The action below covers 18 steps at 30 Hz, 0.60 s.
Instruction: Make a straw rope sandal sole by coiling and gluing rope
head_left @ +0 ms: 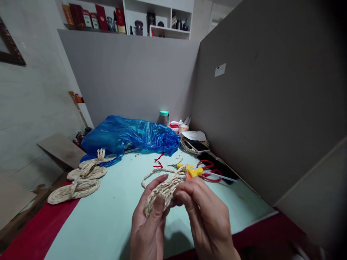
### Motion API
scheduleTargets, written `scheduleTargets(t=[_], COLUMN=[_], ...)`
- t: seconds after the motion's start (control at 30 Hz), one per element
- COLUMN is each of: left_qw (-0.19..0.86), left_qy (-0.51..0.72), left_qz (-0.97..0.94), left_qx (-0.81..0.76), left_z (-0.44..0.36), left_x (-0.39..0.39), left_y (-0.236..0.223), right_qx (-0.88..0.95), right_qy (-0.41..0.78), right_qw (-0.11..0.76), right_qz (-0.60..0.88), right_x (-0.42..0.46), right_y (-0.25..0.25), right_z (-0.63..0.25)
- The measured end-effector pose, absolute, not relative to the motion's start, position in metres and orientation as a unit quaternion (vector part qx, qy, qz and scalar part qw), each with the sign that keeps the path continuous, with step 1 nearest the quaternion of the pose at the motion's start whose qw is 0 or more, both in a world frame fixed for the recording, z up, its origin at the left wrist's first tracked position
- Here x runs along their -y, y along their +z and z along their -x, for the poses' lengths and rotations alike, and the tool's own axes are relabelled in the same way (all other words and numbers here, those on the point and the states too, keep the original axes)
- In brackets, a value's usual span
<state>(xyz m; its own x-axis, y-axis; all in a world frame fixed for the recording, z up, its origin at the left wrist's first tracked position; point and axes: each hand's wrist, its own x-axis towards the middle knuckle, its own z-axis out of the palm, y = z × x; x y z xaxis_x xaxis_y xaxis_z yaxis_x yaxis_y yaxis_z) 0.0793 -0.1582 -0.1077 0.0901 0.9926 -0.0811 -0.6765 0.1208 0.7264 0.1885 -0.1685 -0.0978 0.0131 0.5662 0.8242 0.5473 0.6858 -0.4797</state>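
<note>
Left hand [148, 224] bare, right hand [210, 213] bare, wrists [145, 251] uncovered.

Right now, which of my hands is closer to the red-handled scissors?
Right. Your right hand is on the near side of the red-handled scissors; your left hand is farther off to the left, holding the braided piece.

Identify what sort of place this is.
Probably a small craft workspace: the left hand holds a braided piece, with a yellow glue gun and woven sandal shapes on the table.
</note>
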Motion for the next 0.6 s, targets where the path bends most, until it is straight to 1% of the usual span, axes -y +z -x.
scheduleTargets(t=[0.07, 0.2, 0.4, 0.6], left_qw=[0.69, 0.686, 0.675, 0.702], left_qy=[0.602, 0.6, 0.594, 0.554], left_qz=[-0.273, -0.284, -0.326, -0.325], left_qx=[-0.294, -0.297, -0.292, -0.307], left_z=[-0.078, -0.079, -0.078, -0.077], left_x=[0.157, 0.156, 0.151, 0.15], left_y=[-0.111, -0.114, -0.116, -0.118], right_qx=[0.718, 0.771, 0.769, 0.78], right_qy=[-0.013, -0.045, -0.055, -0.13], right_qw=[0.585, 0.522, 0.521, 0.484], right_qz=[0.376, 0.362, 0.367, 0.374], right_x=[0.171, 0.173, 0.171, 0.168], right_y=[-0.104, -0.109, -0.1, -0.099], right_z=[-0.19, -0.194, -0.201, -0.203])
